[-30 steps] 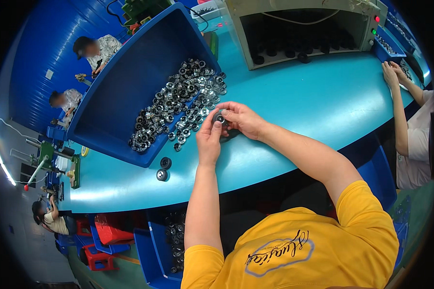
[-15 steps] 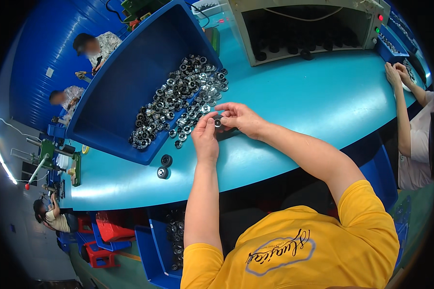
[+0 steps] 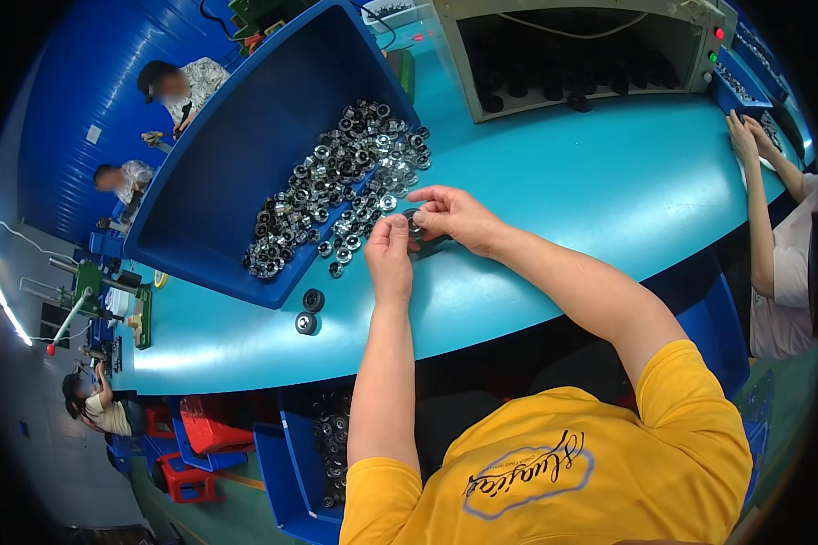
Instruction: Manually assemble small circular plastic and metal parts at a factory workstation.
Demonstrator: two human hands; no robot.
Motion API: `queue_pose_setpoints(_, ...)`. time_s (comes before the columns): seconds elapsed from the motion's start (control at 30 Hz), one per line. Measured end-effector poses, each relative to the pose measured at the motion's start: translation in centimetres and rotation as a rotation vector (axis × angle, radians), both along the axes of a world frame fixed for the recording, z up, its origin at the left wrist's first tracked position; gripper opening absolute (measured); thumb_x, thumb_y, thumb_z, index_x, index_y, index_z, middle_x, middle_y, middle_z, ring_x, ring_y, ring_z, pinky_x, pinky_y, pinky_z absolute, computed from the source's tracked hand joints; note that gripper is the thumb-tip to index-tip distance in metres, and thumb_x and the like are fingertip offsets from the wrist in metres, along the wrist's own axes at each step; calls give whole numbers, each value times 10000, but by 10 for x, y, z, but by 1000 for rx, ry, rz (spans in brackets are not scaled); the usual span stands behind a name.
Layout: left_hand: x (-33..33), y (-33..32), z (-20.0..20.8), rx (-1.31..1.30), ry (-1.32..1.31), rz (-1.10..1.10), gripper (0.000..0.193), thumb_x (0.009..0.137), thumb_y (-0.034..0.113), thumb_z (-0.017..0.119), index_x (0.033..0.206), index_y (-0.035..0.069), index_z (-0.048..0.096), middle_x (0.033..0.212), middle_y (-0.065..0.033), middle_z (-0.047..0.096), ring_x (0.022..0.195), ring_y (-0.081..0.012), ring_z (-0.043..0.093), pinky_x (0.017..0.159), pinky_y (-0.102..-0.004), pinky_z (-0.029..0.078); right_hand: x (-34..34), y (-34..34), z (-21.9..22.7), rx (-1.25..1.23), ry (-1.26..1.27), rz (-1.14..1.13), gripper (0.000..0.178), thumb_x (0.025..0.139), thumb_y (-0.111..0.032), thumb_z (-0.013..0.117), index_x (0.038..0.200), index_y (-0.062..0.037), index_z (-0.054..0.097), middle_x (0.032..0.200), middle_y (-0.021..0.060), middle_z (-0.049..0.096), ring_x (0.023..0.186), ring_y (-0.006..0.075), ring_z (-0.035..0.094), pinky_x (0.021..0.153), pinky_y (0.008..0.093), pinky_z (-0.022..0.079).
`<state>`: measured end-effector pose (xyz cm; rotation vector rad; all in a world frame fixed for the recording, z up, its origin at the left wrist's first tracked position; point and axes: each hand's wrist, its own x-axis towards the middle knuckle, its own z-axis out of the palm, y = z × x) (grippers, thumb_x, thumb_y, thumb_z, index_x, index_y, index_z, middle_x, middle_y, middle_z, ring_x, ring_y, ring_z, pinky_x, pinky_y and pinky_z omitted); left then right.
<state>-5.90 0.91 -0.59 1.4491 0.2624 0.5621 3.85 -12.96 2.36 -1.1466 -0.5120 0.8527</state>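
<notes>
My left hand (image 3: 390, 257) and my right hand (image 3: 454, 215) meet over the teal table (image 3: 591, 191), at the near edge of a big blue bin (image 3: 218, 173). Between the fingertips of both hands sits a small dark round part (image 3: 413, 222) with a metal centre. The bin holds a heap of several shiny metal ring parts (image 3: 341, 186), spilling toward my hands. Two finished dark round parts (image 3: 310, 311) lie on the table to the left of my left forearm.
A grey machine housing (image 3: 582, 50) with dark parts inside stands at the back of the table. Another person's arms (image 3: 759, 200) reach onto the table at the right. Blue crates (image 3: 318, 454) with more parts sit under the table. Other people sit far left.
Both hands have stayed together at the bin's edge, shifting slightly while turning the small part between the fingers. Nothing else has moved.
</notes>
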Motion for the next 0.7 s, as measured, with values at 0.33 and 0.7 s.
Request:
queue_pose_setpoints(0.33,-6,0,5,234,136,69,343,1048,314,544,970,6,672,779,-17,604,706,-109,519,642,-266,422,0,0,1,-23,26,34,515,928,-122,702,1387,1,500,954,-1,602,907,95,619,823,295,574)
queue_pose_setpoints(0.7,-3,-21,20,176,-67,6,282,1015,217,601,1223,27,607,1024,-70,602,889,-178,597,799,-294,487,6,-1,-5,58,59,-41,462,942,-188,711,1325,0,533,970,27,649,913,123,660,796,288,576)
